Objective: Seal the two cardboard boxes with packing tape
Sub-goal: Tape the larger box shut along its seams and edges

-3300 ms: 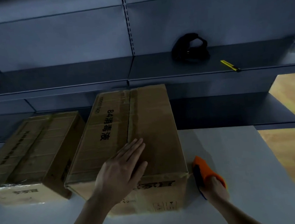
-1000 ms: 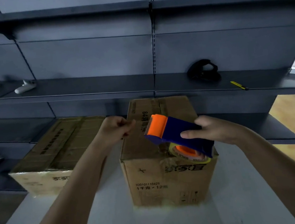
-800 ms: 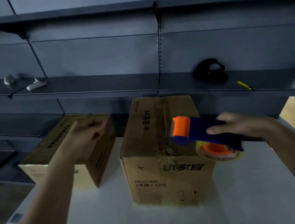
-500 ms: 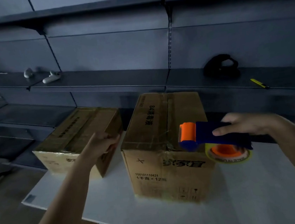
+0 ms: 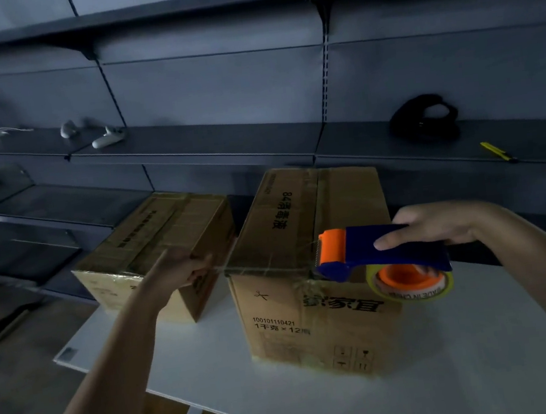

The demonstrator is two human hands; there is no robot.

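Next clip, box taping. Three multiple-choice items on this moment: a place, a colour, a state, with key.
1. Where does the yellow knife lie? A. on the floor B. on a shelf C. in a drawer
2. What colour is the roller of the tape dispenser? A. orange B. green C. white
3. What is the left hand doing? A. lying flat B. hanging idle C. pinching the tape

1 B: it lies on the dark shelf at right.
2 A: the roller, at the right box, is orange.
3 C: it pinches tape stretched from the dispenser that the right hand grips.
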